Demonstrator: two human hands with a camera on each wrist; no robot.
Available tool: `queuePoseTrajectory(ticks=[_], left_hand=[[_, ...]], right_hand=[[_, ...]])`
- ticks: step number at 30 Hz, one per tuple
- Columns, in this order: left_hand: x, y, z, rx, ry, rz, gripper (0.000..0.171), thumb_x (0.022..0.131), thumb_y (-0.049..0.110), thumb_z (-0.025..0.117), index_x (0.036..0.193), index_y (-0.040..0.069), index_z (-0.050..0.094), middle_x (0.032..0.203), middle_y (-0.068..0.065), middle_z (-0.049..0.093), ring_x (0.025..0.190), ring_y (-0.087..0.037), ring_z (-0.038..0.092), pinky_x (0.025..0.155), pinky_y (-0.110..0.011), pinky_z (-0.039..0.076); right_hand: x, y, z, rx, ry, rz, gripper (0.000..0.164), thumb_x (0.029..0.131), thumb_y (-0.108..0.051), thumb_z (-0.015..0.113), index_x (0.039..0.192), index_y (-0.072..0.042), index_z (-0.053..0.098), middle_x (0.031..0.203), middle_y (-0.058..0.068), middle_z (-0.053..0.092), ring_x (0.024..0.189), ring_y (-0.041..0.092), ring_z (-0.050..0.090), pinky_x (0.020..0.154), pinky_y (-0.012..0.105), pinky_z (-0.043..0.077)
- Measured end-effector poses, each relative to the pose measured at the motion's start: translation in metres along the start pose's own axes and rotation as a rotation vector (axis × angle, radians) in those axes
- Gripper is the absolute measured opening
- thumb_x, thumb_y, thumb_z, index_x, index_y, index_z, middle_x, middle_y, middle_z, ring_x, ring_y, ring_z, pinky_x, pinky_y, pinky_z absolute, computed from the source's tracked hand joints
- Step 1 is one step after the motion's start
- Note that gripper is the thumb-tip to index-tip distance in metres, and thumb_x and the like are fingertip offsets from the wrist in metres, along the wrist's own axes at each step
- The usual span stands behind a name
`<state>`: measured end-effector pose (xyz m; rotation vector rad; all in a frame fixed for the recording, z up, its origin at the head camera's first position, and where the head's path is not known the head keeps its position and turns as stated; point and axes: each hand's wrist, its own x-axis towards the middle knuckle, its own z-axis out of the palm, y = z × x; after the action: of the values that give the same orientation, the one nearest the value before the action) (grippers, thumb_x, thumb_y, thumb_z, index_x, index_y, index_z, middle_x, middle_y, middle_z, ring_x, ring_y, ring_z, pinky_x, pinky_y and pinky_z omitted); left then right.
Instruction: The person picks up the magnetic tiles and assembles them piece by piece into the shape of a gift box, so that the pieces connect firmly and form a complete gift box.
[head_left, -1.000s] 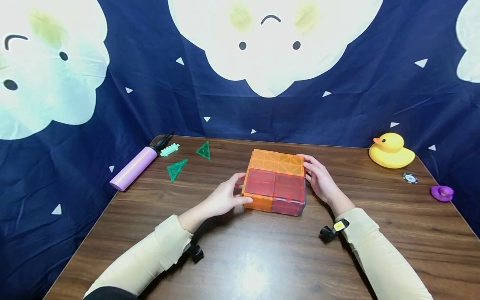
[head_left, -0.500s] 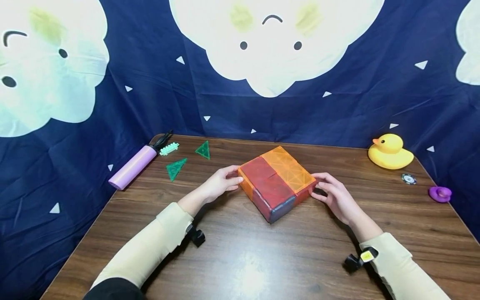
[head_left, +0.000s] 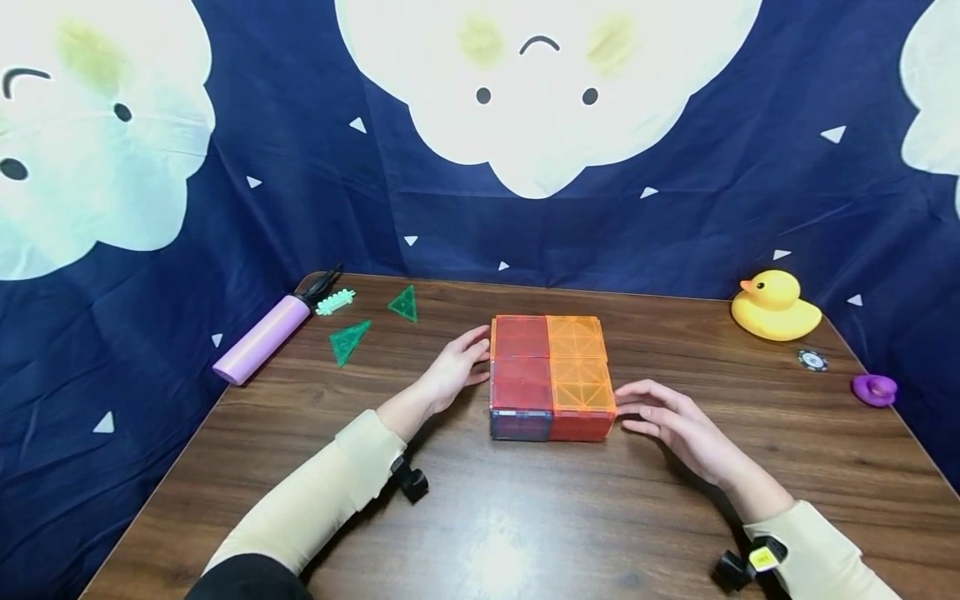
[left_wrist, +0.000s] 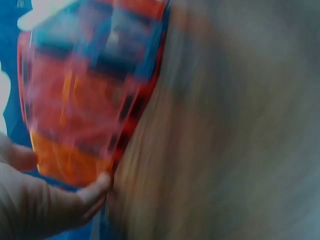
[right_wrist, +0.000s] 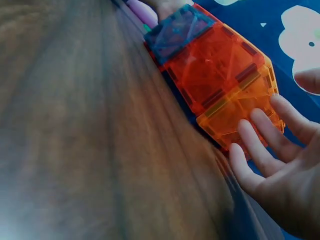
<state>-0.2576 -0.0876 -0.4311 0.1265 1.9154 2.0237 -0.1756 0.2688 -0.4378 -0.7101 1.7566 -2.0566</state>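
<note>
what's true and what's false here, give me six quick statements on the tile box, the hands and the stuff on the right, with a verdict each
1. The tile box shows red and orange squares on top. True.
2. The left hand and right hand are on opposite sides of the tile box. True.
3. The right hand lies flat on top of the tile box. False: it is beside the box's right side.
4. The yellow duck, round chip and small purple toy are all right of the tile box. True.
5. The small purple toy sits left of the yellow duck. False: it is to the right.
6. The round chip lies on the tile box. False: it lies near the yellow duck.
</note>
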Motion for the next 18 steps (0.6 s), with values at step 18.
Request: queuePoseTrajectory(ticks=[18], left_hand=[[-0.041, -0.001, 0.028, 0.037, -0.050, 0.046, 0.082, 0.098, 0.018, 0.064, 0.164, 0.013, 0.016, 0.161, -0.019, 0.033, 0.143, -0.033, 0.039, 0.113, -0.052, 0.037]], right_hand=[[0.088, 0.007, 0.005, -0.084, 0.333, 0.065, 0.057, 0.109, -0.017, 0.043, 0.159, -0.001, 0.021, 0.151, 0.016, 0.034, 0.123, 0.011, 0.046, 0.097, 0.024, 0.044]])
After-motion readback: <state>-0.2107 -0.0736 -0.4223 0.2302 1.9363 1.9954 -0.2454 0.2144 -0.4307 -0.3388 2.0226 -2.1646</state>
